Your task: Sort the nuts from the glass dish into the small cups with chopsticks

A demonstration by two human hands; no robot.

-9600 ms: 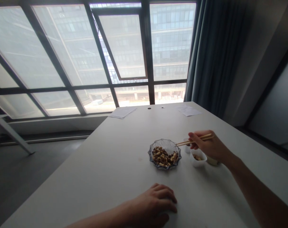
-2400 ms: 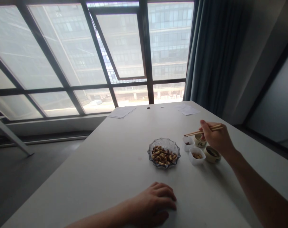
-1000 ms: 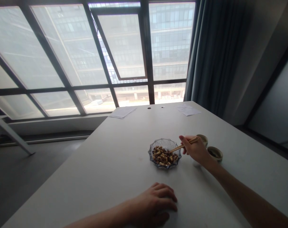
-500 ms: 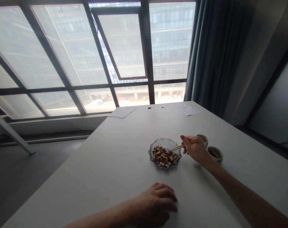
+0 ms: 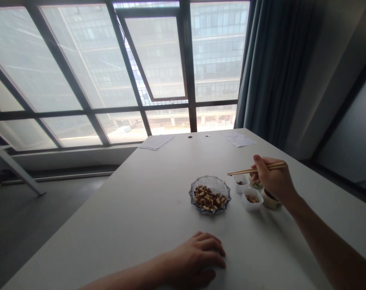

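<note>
My right hand [image 5: 275,175] grips a pair of chopsticks [image 5: 246,170] that point left. Their tips hover just above and to the right of a scalloped glass bowl [image 5: 192,206], clear of its contents. In the bowl lies a heap of mixed nuts and dark seeds [image 5: 208,198]. Under my right hand stand two small white plastic cups, one with dark bits [image 5: 240,188] and one with pale nuts [image 5: 251,206]. Beside them, partly hidden by the hand, are two ceramic cups [image 5: 271,204]. My left hand [image 5: 201,255] rests on the table, fingers loosely spread, holding nothing.
The white table [image 5: 134,213] reaches toward the windows. Paper sheets lie at its far left [image 5: 156,142] and far right [image 5: 241,139]. A dark curtain [image 5: 270,80] hangs behind the right side. Another table's leg [image 5: 21,171] stands at the left.
My right hand has moved up and right with the chopsticks, their tips leaving the glass bowl. The white plastic cups have come into view. My left hand stays put.
</note>
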